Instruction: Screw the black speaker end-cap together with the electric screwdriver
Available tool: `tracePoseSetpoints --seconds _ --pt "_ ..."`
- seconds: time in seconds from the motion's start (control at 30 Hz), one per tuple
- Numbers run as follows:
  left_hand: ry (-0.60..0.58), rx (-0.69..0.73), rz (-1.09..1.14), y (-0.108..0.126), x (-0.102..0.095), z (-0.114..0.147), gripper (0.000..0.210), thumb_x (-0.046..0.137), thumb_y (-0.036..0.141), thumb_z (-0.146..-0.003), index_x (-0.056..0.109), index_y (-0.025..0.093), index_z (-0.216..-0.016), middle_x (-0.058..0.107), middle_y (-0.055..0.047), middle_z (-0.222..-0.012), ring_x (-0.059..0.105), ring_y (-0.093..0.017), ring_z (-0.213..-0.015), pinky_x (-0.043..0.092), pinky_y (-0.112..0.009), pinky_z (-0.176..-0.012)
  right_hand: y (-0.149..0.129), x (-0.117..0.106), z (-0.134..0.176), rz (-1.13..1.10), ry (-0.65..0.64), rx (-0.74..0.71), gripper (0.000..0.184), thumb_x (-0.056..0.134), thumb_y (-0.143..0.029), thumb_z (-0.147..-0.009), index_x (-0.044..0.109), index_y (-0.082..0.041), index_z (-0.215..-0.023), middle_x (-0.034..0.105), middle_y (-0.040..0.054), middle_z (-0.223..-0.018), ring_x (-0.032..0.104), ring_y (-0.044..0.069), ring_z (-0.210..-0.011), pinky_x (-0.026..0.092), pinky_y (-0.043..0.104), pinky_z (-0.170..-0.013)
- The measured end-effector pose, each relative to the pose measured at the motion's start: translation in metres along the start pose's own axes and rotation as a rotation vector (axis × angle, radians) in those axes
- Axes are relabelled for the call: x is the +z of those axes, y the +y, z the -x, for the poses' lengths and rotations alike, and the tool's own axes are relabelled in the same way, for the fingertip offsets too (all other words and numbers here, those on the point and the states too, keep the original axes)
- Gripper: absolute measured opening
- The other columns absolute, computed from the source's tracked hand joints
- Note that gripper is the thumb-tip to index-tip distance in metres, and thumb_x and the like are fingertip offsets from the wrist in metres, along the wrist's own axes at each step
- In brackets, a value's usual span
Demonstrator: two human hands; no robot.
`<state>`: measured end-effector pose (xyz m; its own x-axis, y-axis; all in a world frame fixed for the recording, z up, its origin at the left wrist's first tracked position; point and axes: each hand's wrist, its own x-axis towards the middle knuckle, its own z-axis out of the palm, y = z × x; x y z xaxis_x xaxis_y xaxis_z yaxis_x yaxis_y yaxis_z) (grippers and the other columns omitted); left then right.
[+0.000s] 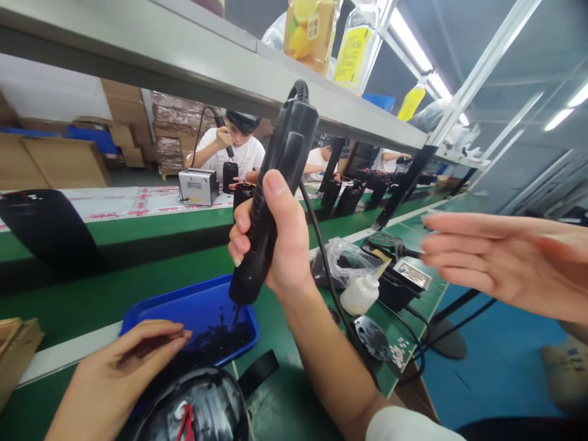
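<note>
Elec screwdriver [275, 184] upright in right hand [275, 245], tip over blue tray [151, 312]

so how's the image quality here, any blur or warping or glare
Head view: wide-angle warping bends the shelf edge and tilts the bench; the other person's hand at the right edge is motion-blurred; ceiling strip lights blow out white; the right hand gripping the black electric screwdriver is sharp.
</note>
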<state>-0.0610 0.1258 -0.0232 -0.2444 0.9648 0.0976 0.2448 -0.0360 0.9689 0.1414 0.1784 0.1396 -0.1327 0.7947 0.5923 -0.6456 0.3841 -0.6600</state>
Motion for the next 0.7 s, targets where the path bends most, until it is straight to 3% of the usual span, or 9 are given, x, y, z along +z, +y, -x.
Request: tracePoseSetpoints --seconds 0.1,0.23,0.33,0.53,0.63,0.7 --pt "-0.079 -0.120 0.144 0.015 0.001 0.001 0.044 0.093 0.052 -0.047 0.080 0.023 -0.078 0.078 -0.002 -0.093 0.075 -0.022 -0.083 0.061 -0.021 -0.081 0.003 0.000 -0.003 -0.007 0.023 0.012 0.031 0.066 -0.047 -0.095 0.052 -0.019 -0.091 0.052 -0.0045 -0.063 0.047 0.009 -0.045 0.045 0.019 -0.038" --pt "-0.060 -0.131 0.186 0.025 0.002 -0.004 0.051 0.093 0.056 -0.035 0.083 0.021 -0.071 0.072 -0.010 -0.110 0.076 -0.028 -0.085 0.064 -0.026 -0.079 0.005 -0.001 -0.004 -0.006 0.055 0.019 0.022 0.069 -0.033 -0.093 0.053 -0.019 -0.098 0.052 -0.0056 -0.062 0.046 0.008 -0.044 0.044 0.017 -0.036" --pt "-0.157 -0.113 0.180 0.022 0.002 -0.005 0.049 0.093 0.060 -0.040 0.083 0.022 -0.069 0.071 -0.012 -0.107 0.074 -0.031 -0.096 0.064 -0.028 -0.084 0.006 -0.004 -0.002 0.004 0.079 0.024 0.019 0.071 -0.021 -0.089 0.055 -0.017 -0.096 0.051 -0.0057 -0.063 0.047 0.007 -0.045 0.044 0.016 -0.036" --pt "-0.207 -0.121 0.216 0.014 0.003 -0.002 0.052 0.091 0.065 -0.047 0.083 0.020 -0.071 0.068 -0.013 -0.117 0.072 -0.029 -0.102 0.061 -0.028 -0.090 0.007 -0.008 0.015 0.052 0.114 0.076 0.020 0.075 -0.025 -0.086 0.060 -0.015 -0.078 0.053 -0.0031 -0.065 0.047 0.006 -0.044 0.043 0.015 -0.035" --pt "-0.231 -0.126 0.245 0.015 0.003 -0.002 0.051 0.092 0.063 -0.046 0.082 0.018 -0.069 0.070 -0.014 -0.111 0.071 -0.028 -0.102 0.060 -0.022 -0.083 -0.009 -0.005 0.023 0.081 0.129 0.058 0.016 0.078 -0.026 -0.084 0.065 -0.016 -0.080 0.054 -0.0025 -0.068 0.048 0.006 -0.045 0.042 0.014 -0.036" --pt "-0.240 -0.131 0.284 0.015 0.003 -0.001 0.047 0.092 0.058 -0.051 0.082 0.018 -0.073 0.074 -0.011 -0.101 0.072 -0.022 -0.090 0.058 -0.019 -0.078 -0.029 -0.004 0.025 0.091 0.128 -0.003 0.014 0.081 -0.024 -0.080 0.069 -0.018 -0.084 0.057 -0.0028 -0.072 0.051 0.005 -0.050 0.043 0.012 -0.041"
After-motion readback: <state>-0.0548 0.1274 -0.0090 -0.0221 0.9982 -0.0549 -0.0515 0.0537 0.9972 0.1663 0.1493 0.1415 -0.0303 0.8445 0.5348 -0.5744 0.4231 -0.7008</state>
